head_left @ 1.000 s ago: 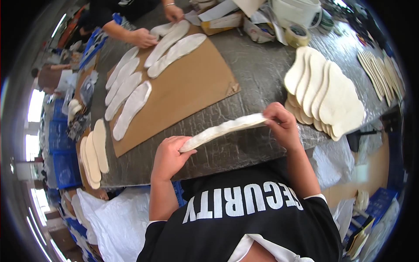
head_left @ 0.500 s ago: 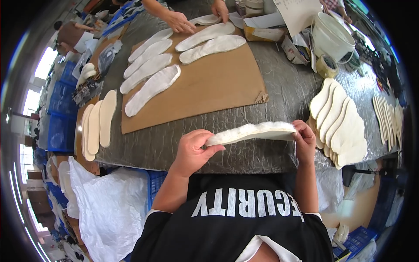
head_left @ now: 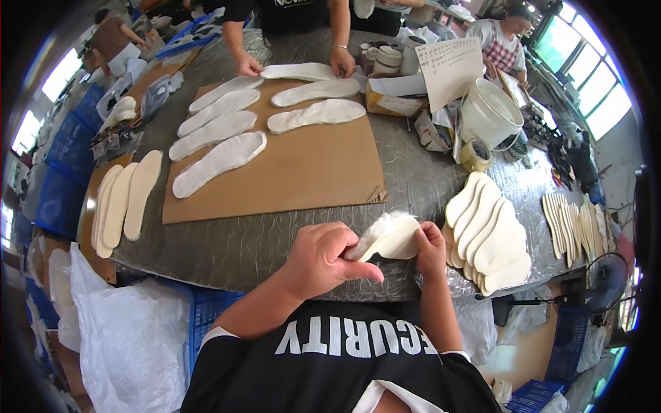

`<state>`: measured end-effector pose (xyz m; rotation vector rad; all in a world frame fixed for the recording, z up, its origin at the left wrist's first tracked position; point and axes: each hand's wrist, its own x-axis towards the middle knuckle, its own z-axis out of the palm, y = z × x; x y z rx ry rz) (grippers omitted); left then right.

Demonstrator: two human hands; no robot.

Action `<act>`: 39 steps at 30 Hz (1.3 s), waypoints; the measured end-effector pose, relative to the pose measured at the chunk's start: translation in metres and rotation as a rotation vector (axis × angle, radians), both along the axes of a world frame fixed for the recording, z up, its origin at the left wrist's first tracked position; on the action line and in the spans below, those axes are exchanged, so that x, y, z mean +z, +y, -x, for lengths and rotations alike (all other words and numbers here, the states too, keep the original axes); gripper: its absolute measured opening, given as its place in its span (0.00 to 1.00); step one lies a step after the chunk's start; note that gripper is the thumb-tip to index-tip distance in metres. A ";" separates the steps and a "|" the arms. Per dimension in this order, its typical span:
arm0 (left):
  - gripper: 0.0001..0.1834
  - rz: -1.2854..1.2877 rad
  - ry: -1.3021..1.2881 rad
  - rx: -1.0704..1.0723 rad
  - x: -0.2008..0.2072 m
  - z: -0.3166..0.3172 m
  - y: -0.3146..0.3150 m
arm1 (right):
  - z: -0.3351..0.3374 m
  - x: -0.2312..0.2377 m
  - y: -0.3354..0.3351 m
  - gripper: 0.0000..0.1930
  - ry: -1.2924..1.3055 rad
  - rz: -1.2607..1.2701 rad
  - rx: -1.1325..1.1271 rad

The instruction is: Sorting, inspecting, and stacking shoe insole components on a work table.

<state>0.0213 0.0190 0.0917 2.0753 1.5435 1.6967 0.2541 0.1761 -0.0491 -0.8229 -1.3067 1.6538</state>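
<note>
Above the table's near edge, a fluffy white insole [head_left: 394,237] is held between my two hands, bent, with its smooth pale underside partly turned toward me. My left hand [head_left: 329,256] is closed on one end, thumb pointing right. At the other end my right hand [head_left: 431,246] pinches the edge between thumb and fingers. Past it, several white fleecy insoles [head_left: 219,164] lie in two columns on a brown cardboard sheet [head_left: 296,175]. A fanned stack of cream insoles [head_left: 499,234] lies right of my right hand.
Across the table, a co-worker's hands [head_left: 249,65] touch an insole at the cardboard's far edge. More cream insoles [head_left: 143,193] lie at left. A white bucket [head_left: 490,117], tape roll [head_left: 476,155] and written sheet [head_left: 451,72] stand at the back right. A blue crate [head_left: 210,313] is below the table edge.
The insole has gone from stretched nearly straight to bent, my hands closer together and its underside showing more. My view has tilted up, bringing more of the co-workers into sight.
</note>
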 end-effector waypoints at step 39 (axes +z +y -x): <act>0.17 -0.040 0.308 -0.069 0.022 0.021 -0.009 | 0.082 0.139 -0.040 0.41 -0.194 -0.453 0.925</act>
